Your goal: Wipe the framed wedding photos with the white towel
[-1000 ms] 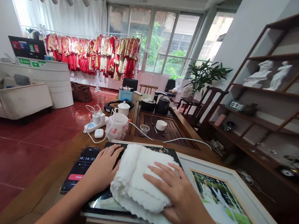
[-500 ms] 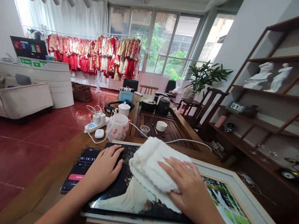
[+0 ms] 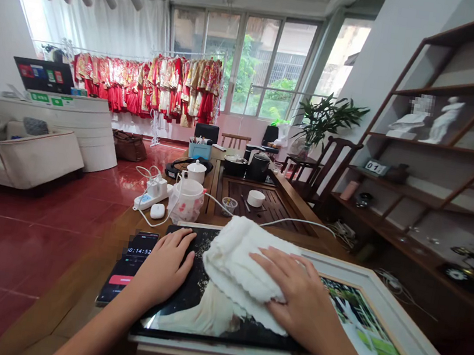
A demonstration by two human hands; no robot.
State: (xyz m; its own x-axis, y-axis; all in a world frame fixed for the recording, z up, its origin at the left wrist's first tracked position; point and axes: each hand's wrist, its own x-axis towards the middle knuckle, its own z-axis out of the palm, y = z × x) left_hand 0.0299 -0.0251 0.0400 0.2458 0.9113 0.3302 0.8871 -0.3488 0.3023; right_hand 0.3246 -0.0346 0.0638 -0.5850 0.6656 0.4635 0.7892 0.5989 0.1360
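Observation:
A folded white towel (image 3: 237,254) lies on a glossy dark photo panel (image 3: 200,281) showing pale flowing fabric. My right hand (image 3: 291,294) is on the towel's right side, its fingers stretched over the folds and its thumb by the near edge, keeping hold of it. Resting on the panel's left edge is my left hand (image 3: 169,265), fingers extended, with nothing in it. Beside that hand a phone (image 3: 129,268) displays a running timer. Under the panel's right part sits a white-framed photo (image 3: 374,332); another pale frame edge (image 3: 217,350) shows beneath the panel's near side.
Beyond the panel stand a white plastic tub (image 3: 187,200) in a thin bag, a power strip (image 3: 153,195) with cables, a lidded cup (image 3: 196,172) and a tea tray (image 3: 276,212) holding a white bowl (image 3: 256,198). A cable (image 3: 296,222) crosses the table. Wooden shelves (image 3: 435,146) rise on the right.
The towel and my right hand have shifted very slightly left. The phone's timer has advanced by one second. My left hand stays in place.

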